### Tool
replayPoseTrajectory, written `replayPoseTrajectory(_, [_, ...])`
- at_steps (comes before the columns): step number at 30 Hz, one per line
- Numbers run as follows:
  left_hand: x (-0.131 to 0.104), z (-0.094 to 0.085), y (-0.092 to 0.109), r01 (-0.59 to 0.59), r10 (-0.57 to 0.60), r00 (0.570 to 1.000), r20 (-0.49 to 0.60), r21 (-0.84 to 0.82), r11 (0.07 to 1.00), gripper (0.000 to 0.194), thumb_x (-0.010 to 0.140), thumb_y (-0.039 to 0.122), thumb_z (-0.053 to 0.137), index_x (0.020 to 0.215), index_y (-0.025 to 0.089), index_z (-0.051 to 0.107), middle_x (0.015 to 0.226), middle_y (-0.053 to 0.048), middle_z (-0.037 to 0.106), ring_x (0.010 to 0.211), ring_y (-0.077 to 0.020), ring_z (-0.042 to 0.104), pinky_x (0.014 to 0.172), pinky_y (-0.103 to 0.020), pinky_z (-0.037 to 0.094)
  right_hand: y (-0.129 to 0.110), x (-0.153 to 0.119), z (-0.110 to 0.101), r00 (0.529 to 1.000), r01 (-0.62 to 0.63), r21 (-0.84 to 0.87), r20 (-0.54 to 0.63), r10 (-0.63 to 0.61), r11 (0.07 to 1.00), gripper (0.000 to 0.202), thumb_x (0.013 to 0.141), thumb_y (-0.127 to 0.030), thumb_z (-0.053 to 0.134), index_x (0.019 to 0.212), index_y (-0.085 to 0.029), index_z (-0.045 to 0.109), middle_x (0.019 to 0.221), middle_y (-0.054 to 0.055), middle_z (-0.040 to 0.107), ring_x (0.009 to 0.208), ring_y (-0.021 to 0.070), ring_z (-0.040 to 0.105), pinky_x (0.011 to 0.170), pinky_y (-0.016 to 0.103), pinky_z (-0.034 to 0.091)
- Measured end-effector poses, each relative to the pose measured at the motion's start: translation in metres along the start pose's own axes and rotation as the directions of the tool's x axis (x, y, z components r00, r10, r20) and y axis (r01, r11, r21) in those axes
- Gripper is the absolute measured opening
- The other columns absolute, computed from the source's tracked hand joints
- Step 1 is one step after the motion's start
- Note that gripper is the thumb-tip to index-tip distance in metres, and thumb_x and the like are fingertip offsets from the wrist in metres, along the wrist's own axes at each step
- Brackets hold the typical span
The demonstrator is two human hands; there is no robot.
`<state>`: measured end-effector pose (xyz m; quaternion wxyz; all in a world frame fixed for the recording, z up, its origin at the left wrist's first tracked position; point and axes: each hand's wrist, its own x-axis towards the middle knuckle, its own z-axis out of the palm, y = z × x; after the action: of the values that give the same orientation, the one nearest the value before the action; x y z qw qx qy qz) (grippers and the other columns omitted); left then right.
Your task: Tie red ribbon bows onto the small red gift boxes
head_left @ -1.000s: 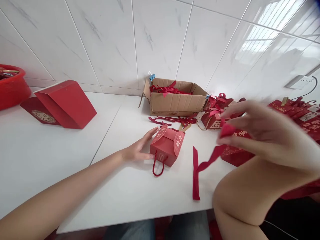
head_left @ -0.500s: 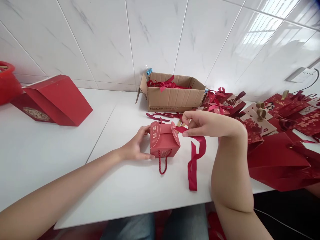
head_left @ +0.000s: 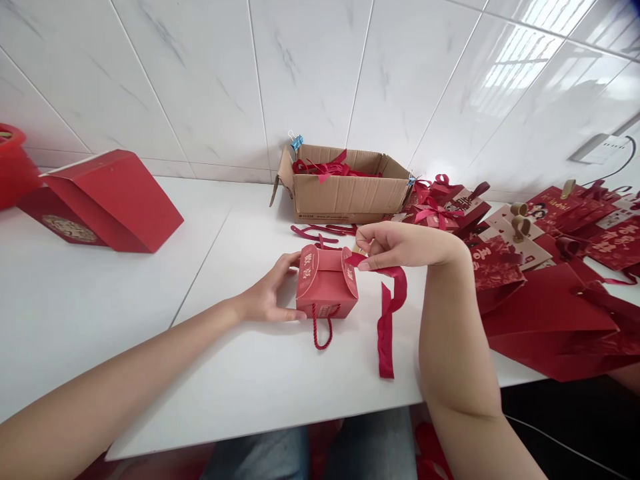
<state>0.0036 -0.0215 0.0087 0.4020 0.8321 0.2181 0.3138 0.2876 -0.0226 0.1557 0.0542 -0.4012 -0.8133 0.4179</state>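
Note:
A small red gift box (head_left: 328,285) stands on the white table in front of me, gold lettering on its rounded side flaps. From its near side droops a twisted red cord handle (head_left: 323,347). My left hand (head_left: 267,291) holds the box's left side, thumb at the near corner and fingers behind. Just right of the box, my right hand (head_left: 400,245) pinches a red ribbon (head_left: 385,340) close to the right flap. The ribbon's loose length curls down onto the table. Whether its other end passes through the box top cannot be made out.
A cardboard box (head_left: 353,195) of red ribbons stands against the tiled wall, with more ribbon strips (head_left: 315,233) before it. Decorated red gift boxes (head_left: 500,257) crowd the right side. A large red box (head_left: 120,207) and a red plastic container (head_left: 15,167) are at left.
My right hand has shifted slightly left, nearer the box's right flap, with the ribbon still pinched. The ribbon's hanging loop has moved a little left. My left hand keeps its hold.

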Motion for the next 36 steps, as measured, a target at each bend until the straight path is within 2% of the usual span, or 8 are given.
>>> replayPoseTrajectory(5, [0.001, 0.001, 0.003, 0.008, -0.008, 1.0, 0.0, -0.023, 1.0, 0.104, 0.067, 0.032, 0.079, 0.149, 0.028, 0.015, 0.148, -0.016, 0.034, 0.133, -0.037, 0.039, 0.103, -0.052, 0.041, 0.0, 0.008, 0.003, 0.999, 0.018, 0.043, 0.028, -0.02, 0.999, 0.031, 0.08, -0.041, 0.067, 0.078, -0.02, 0.044, 0.059, -0.008, 0.04, 0.052, 0.0062, 0.034, 0.047, 0.02, 0.028])
replayPoseTrajectory(10, [0.0, 0.001, 0.002, 0.022, -0.022, 1.0, 0.006, -0.033, 0.999, 0.105, 0.065, 0.032, 0.08, 0.148, 0.029, 0.016, 0.147, -0.015, 0.035, 0.133, -0.0368, 0.039, 0.105, -0.053, 0.04, 0.003, 0.015, 0.005, 0.999, 0.028, 0.042, 0.042, -0.03, 0.999, 0.028, 0.081, -0.042, 0.066, 0.08, -0.019, 0.05, 0.066, -0.004, 0.049, 0.057, 0.0078, 0.04, 0.051, 0.022, 0.033])
replayPoseTrajectory(16, [-0.001, 0.001, 0.0, 0.035, -0.035, 0.999, 0.005, -0.037, 0.999, 0.104, 0.066, 0.032, 0.079, 0.148, 0.029, 0.016, 0.15, -0.016, 0.03, 0.134, -0.0367, 0.037, 0.106, -0.053, 0.038, 0.005, 0.011, 0.002, 0.997, 0.075, 0.045, 0.022, -0.076, 0.996, 0.016, 0.087, -0.031, 0.057, 0.094, -0.017, 0.057, 0.085, 0.003, 0.06, 0.072, 0.0114, 0.05, 0.066, 0.026, 0.042])
replayPoseTrajectory(20, [-0.001, 0.001, 0.0, 0.038, -0.038, 0.999, 0.012, -0.03, 0.999, 0.106, 0.066, 0.031, 0.08, 0.149, 0.03, 0.014, 0.15, -0.015, 0.03, 0.134, -0.036, 0.037, 0.106, -0.052, 0.038, 0.003, 0.009, 0.003, 0.999, 0.034, 0.042, -0.024, -0.033, 0.999, 0.018, 0.086, -0.03, 0.056, 0.1, -0.018, 0.053, 0.075, 0.0, 0.058, 0.062, 0.0098, 0.045, 0.058, 0.024, 0.039])
replayPoseTrajectory(27, [0.0, 0.001, 0.002, 0.052, -0.052, 0.999, 0.012, -0.04, 0.998, 0.105, 0.066, 0.032, 0.08, 0.149, 0.03, 0.014, 0.15, -0.015, 0.031, 0.134, -0.0362, 0.037, 0.105, -0.052, 0.039, -0.004, 0.007, 0.002, 1.0, 0.004, -0.017, -0.017, -0.005, 1.0, 0.016, 0.084, -0.032, 0.06, 0.082, -0.016, 0.061, 0.064, -0.003, 0.05, 0.056, 0.0075, 0.041, 0.052, 0.022, 0.034])
replayPoseTrajectory(32, [0.0, 0.001, 0.003, 0.05, -0.049, 0.999, 0.02, -0.039, 0.998, 0.107, 0.067, 0.031, 0.08, 0.149, 0.031, 0.012, 0.149, -0.014, 0.033, 0.134, -0.0355, 0.038, 0.105, -0.052, 0.04, -0.004, 0.007, 0.004, 0.999, -0.027, 0.037, -0.047, 0.028, 0.999, 0.025, 0.083, -0.037, 0.063, 0.098, -0.018, 0.058, 0.056, -0.007, 0.044, 0.047, 0.0056, 0.034, 0.046, 0.021, 0.027])
replayPoseTrajectory(34, [0.0, 0.001, 0.003, 0.056, -0.055, 0.998, 0.018, -0.039, 0.998, 0.107, 0.067, 0.031, 0.08, 0.149, 0.031, 0.012, 0.149, -0.015, 0.033, 0.134, -0.0355, 0.038, 0.104, -0.053, 0.04, -0.004, 0.008, 0.006, 0.997, -0.026, 0.065, -0.075, 0.031, 0.998, 0.026, 0.082, -0.037, 0.064, 0.098, -0.019, 0.055, 0.056, -0.008, 0.045, 0.047, 0.0054, 0.035, 0.045, 0.02, 0.026])
replayPoseTrajectory(36, [0.0, 0.001, 0.003, 0.057, -0.056, 0.998, 0.012, -0.043, 0.997, 0.106, 0.067, 0.032, 0.079, 0.149, 0.031, 0.013, 0.15, -0.015, 0.031, 0.134, -0.0356, 0.037, 0.105, -0.053, 0.039, -0.004, 0.009, 0.006, 0.999, -0.014, 0.084, -0.05, 0.019, 0.996, 0.024, 0.082, -0.034, 0.065, 0.096, -0.02, 0.053, 0.054, -0.009, 0.044, 0.047, 0.0053, 0.035, 0.045, 0.02, 0.026])
